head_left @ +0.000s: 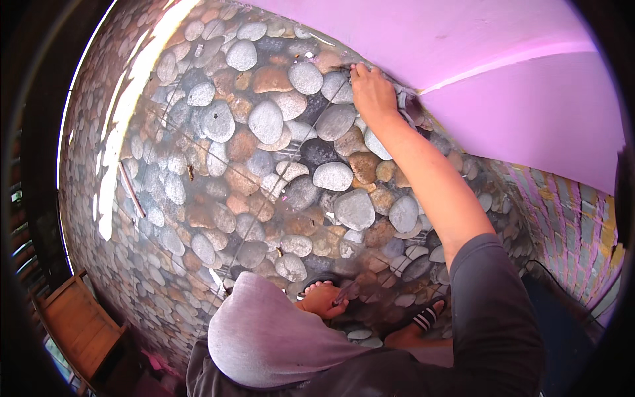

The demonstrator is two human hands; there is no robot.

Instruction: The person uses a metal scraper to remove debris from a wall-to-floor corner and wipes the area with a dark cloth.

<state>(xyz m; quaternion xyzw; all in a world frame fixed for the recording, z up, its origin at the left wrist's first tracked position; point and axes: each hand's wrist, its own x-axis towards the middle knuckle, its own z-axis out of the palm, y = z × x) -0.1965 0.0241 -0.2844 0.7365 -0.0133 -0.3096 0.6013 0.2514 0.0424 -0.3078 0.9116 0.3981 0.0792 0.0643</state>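
Pink, smooth-looking paint covers the wall [516, 112], met at its foot by the upper right edge of a floor [264, 126] patterned with rounded stones. At that edge, beside the wall's corner, lies what appears to be a crumpled grey cloth [405, 108], partly covered by the right hand [375, 96]. It would probably handle as light, soft and limp, not at all fragile, and it is best taken by the bunched folds showing beside the wrist. The right hand is laid back-up with fingers bent toward the floor; whether the cloth is gripped or only pressed cannot be told, as the palm is hidden. The left hand [327, 304] is held low, near the floor's lower edge, with fingers curled close to a thin, blurred, greyish thing [349, 290]; whether it is grasped cannot be told. Oval stones in grey, white, rust and black are crossed by thin straight joints, so a flat printed covering is suggested, perhaps slippery. Near the left edge, a slim reddish stick [131, 190] is seen beside bright glare. A black sandal with white stripes [426, 317] is worn at lower right, and brown wooden furniture [83, 324] is placed by the lower left corner.
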